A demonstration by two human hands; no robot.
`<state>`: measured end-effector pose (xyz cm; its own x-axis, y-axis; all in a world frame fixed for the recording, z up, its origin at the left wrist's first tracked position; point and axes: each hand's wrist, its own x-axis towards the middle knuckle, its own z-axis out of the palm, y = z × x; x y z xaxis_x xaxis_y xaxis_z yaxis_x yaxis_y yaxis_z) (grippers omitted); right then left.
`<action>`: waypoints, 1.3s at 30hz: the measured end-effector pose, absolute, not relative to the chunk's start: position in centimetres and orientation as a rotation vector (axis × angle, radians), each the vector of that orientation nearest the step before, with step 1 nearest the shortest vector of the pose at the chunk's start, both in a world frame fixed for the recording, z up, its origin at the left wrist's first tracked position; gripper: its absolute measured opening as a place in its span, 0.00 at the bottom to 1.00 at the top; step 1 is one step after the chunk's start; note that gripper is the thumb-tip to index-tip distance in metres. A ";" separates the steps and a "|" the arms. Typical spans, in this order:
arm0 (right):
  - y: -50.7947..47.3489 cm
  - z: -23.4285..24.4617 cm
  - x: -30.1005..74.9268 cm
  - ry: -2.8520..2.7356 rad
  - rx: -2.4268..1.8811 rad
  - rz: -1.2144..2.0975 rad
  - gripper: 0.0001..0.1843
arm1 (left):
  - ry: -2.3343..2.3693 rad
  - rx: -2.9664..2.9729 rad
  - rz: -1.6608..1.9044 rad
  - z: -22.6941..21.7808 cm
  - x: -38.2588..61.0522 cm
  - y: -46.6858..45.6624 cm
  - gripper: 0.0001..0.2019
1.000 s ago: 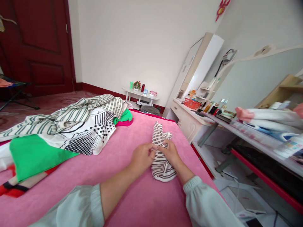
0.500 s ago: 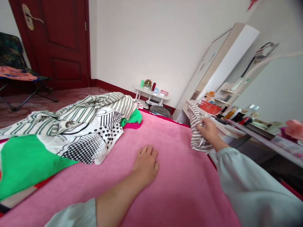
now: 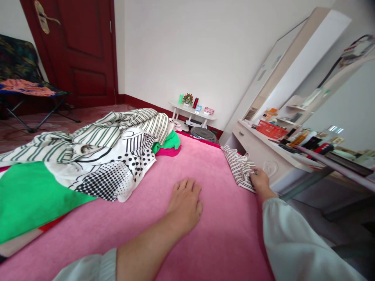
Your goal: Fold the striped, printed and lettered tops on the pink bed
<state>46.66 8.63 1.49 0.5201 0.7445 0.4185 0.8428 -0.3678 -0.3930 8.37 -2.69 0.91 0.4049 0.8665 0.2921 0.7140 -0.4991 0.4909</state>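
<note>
White striped cloth (image 3: 236,165), crumpled, against right hand (image 3: 260,181)

Legible text: none. Bottles (image 3: 301,138) on dressing table (image 3: 263,158): any lettering too small and blurred to read. Small blue object (image 3: 199,108) and pink box (image 3: 209,111) on low table (image 3: 175,104): marks unreadable. Grey patches (image 3: 261,75) on tall cabinet (image 3: 315,45): likewise unreadable.

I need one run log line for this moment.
left hand: palm down on pink bedspread | right hand: touching dark-striped garment near bedspread's right edge | clothes pile: left side
</note>
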 end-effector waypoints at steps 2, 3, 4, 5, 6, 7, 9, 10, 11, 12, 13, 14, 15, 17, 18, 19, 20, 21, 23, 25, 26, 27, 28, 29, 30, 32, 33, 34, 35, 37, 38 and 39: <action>8.1 2.0 47.2 -1.240 -2.288 -0.258 0.23 | 1.371 2.379 0.757 0.9 8.4 -2.7 0.20; 7.8 2.2 47.3 -1.221 -2.342 -0.302 0.24 | 1.370 2.381 0.758 0.9 8.4 -2.7 0.20; 7.6 2.5 47.2 -1.214 -2.390 -0.368 0.25 | 1.372 2.382 0.758 0.9 8.4 -2.6 0.20; 7.5 2.7 46.9 -1.231 -2.424 -0.447 0.26 | 1.377 2.383 0.756 0.9 8.4 -2.6 0.20; 7.3 2.8 46.5 -1.280 -2.439 -0.519 0.25 | 1.384 2.385 0.751 0.8 8.4 -2.6 0.20; 7.3 3.0 45.9 -1.348 -2.434 -0.570 0.23 | 1.388 2.386 0.744 0.8 8.4 -2.6 0.20; 7.3 3.1 44.3 -1.496 -2.407 -0.604 0.18 | 1.392 2.393 0.734 0.9 8.4 -2.7 0.19; 7.3 3.2 43.4 -1.560 -2.383 -0.604 0.17 | 1.393 2.395 0.735 0.9 8.4 -2.7 0.19; 7.5 3.2 42.4 -1.618 -2.338 -0.602 0.17 | 1.396 2.397 0.739 1.0 8.4 -2.7 0.19; 7.6 3.2 41.4 -1.677 -2.268 -0.614 0.17 | 1.399 2.398 0.744 1.0 8.4 -2.8 0.19; 7.8 3.3 40.3 -1.744 -2.178 -0.637 0.17 | 1.403 2.398 0.749 1.0 8.4 -2.8 0.19; 8.0 3.2 39.4 -1.817 -2.080 -0.655 0.18 | 1.405 2.398 0.751 1.1 8.4 -2.8 0.19; 8.2 3.2 38.5 -1.883 -1.990 -0.663 0.18 | 1.407 2.397 0.750 1.1 8.4 -2.8 0.18; 8.6 2.9 37.0 -1.946 -1.898 -0.654 0.20 | 1.412 2.397 0.747 1.1 8.4 -2.8 0.18; 8.9 2.6 36.5 -1.937 -1.910 -0.638 0.22 | 1.413 2.398 0.745 1.1 8.4 -2.8 0.18; 9.1 2.3 36.1 -1.921 -1.960 -0.603 0.24 | 1.412 2.400 0.744 1.0 8.4 -2.8 0.18; 9.5 2.0 35.9 -1.920 -2.045 -0.532 0.27 | 1.411 2.404 0.741 1.0 8.4 -2.8 0.18; 9.8 1.6 35.8 -1.938 -2.147 -0.429 0.29 | 1.409 2.408 0.737 1.0 8.4 -2.7 0.18; 10.4 1.2 35.7 -2.011 -2.321 -0.182 0.31 | 1.409 2.415 0.727 0.9 8.5 -2.7 0.19; 10.6 1.0 35.5 -2.089 -2.374 -0.019 0.33 | 1.417 2.415 0.727 0.9 8.5 -2.7 0.19; 10.5 1.0 35.3 -2.113 -2.366 0.005 0.34 | 1.419 2.415 0.731 0.8 8.5 -2.7 0.19; 10.2 0.9 35.0 -2.130 -2.346 0.008 0.35 | 1.417 2.416 0.736 0.8 8.5 -2.7 0.19; 9.7 0.9 34.5 -2.148 -2.323 0.012 0.36 | 1.414 2.416 0.741 0.8 8.4 -2.7 0.19; 9.1 0.8 34.1 -2.161 -2.294 0.010 0.37 | 1.411 2.417 0.744 0.8 8.4 -2.7 0.19; 8.4 0.7 33.6 -2.170 -2.261 0.004 0.37 | 1.407 2.419 0.744 0.8 8.4 -2.7 0.19; 6.8 0.5 32.7 -2.192 -2.170 -0.006 0.37 | 1.403 2.424 0.743 0.8 8.4 -2.7 0.18; 6.1 0.5 32.5 -2.218 -2.098 0.004 0.36 | 1.403 2.426 0.746 0.8 8.4 -2.7 0.18; 5.4 0.5 32.6 -2.252 -2.010 0.028 0.35 | 1.401 2.430 0.749 0.8 8.4 -2.7 0.18; 4.8 0.6 32.8 -2.276 -1.916 0.053 0.34 | 1.399 2.434 0.753 0.8 8.4 -2.7 0.18; 3.8 1.0 34.1 -2.216 -1.804 0.017 0.32 | 1.395 2.442 0.759 0.7 8.3 -2.8 0.18; 3.3 1.2 35.0 -2.115 -1.827 -0.070 0.31 | 1.395 2.444 0.760 0.6 8.3 -2.8 0.19; 2.8 1.4 36.1 -1.978 -1.906 -0.190 0.31 | 1.394 2.447 0.759 0.6 8.3 -2.8 0.19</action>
<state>36.07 2.80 1.43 -0.0027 0.9315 0.3637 0.9836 0.0680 -0.1668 8.33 -2.79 0.56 0.4150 0.8500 0.3245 0.7337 -0.5236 0.4331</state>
